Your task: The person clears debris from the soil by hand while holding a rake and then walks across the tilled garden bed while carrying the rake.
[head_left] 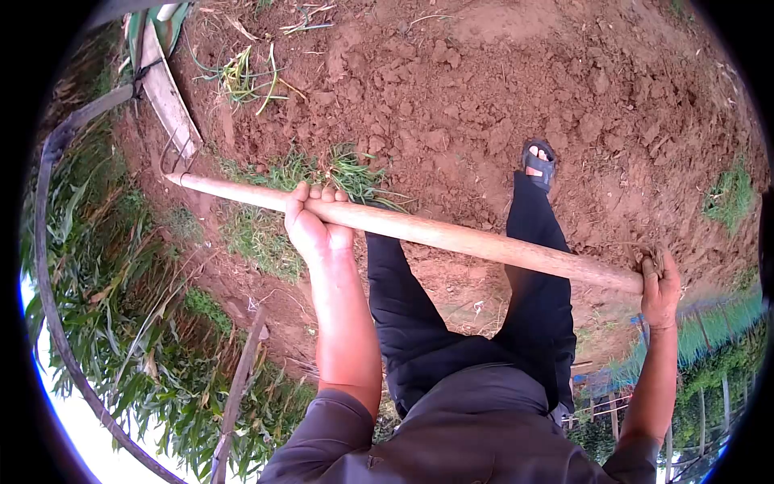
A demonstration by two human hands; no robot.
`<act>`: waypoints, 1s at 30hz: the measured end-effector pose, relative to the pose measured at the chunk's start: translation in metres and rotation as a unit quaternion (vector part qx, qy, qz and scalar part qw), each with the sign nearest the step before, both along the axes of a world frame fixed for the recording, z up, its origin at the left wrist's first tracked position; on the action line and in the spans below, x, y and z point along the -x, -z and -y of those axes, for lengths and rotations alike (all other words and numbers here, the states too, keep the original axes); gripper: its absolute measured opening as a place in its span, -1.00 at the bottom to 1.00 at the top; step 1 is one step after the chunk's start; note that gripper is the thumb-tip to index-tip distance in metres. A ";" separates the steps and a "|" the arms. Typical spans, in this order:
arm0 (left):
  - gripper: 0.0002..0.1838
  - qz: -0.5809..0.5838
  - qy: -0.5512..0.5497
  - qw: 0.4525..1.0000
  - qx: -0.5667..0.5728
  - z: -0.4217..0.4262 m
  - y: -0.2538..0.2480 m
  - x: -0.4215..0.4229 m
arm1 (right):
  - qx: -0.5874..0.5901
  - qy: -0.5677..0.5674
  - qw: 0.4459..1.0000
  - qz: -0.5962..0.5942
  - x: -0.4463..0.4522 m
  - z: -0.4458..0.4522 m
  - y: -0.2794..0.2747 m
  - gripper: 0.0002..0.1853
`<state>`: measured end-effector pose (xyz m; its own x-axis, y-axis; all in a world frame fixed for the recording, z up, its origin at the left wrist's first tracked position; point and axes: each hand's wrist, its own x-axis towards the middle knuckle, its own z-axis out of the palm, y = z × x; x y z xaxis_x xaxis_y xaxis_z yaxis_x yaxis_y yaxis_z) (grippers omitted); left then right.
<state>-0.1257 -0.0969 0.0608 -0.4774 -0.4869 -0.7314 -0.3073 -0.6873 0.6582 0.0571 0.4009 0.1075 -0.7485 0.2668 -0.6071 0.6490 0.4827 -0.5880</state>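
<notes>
**Dark shirt up close, long wooden handle slanting right across the view**

So the shirt (484,440) fills the bottom, with loose reddish soil (451,105) spread out ahead and dark trousers (415,302) planted wide on it. The handle (459,238) crosses in front of both legs, its long axis running from upper left down to lower right. The metal prongs (169,153) are at the far left end, out past the left hand (320,222), so that's the nearer hand by a lot. Its fingers are wrapped snugly around the wood. The right hand (661,290) is way over at the butt end, touching it; can't honestly tell from this angle if its fingers close all the way round. Small stuff: a grass clump (355,171) just beyond the left hand, and one sandal (542,165).
</notes>
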 end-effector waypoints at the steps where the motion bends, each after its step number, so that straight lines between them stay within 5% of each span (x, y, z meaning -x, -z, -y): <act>1: -0.90 -0.012 0.021 1.000 0.001 -0.025 -0.006 0.001 | 0.029 0.041 0.999 0.010 -0.007 -0.019 -0.013 -0.83; 5: -0.94 0.000 0.087 0.996 0.018 -0.115 0.005 0.007 | 0.052 0.023 0.994 0.096 -0.037 -0.072 -0.058 -0.87; 9: -0.93 0.108 0.175 0.979 -0.009 -0.209 0.105 -0.007 | 0.045 0.224 0.946 0.229 -0.105 -0.083 -0.094 -0.82; 11: -0.92 0.218 0.238 0.946 -0.036 -0.283 0.150 -0.058 | -0.009 0.126 0.961 0.247 -0.169 -0.097 -0.134 -0.85; 13: -0.85 0.204 0.211 0.954 -0.066 -0.293 0.111 -0.068 | -0.006 0.253 0.944 0.213 -0.218 -0.108 -0.159 -0.83; 15: -0.84 0.181 0.226 0.951 -0.104 -0.286 0.099 -0.098 | -0.095 0.115 0.941 0.304 -0.187 -0.095 -0.200 -0.51; 16: -0.84 0.211 0.219 0.948 -0.094 -0.284 0.081 -0.117 | -0.139 -0.011 0.944 0.299 -0.174 -0.091 -0.212 -0.53; 17: -0.83 0.222 0.223 0.945 -0.090 -0.288 0.071 -0.120 | -0.139 0.068 0.916 0.371 -0.142 -0.077 -0.222 -0.53; 20: -0.82 0.253 0.206 0.939 -0.107 -0.285 0.060 -0.143 | -0.131 0.196 0.918 0.318 -0.156 -0.083 -0.240 -0.57; 23: -0.87 0.256 0.183 0.946 -0.074 -0.264 0.067 -0.131 | -0.056 0.246 0.947 0.202 -0.177 -0.099 -0.217 -0.82; 30: -0.92 0.130 0.116 0.984 -0.040 -0.169 0.031 -0.056 | -0.039 0.058 0.996 0.056 -0.099 -0.075 -0.138 -0.87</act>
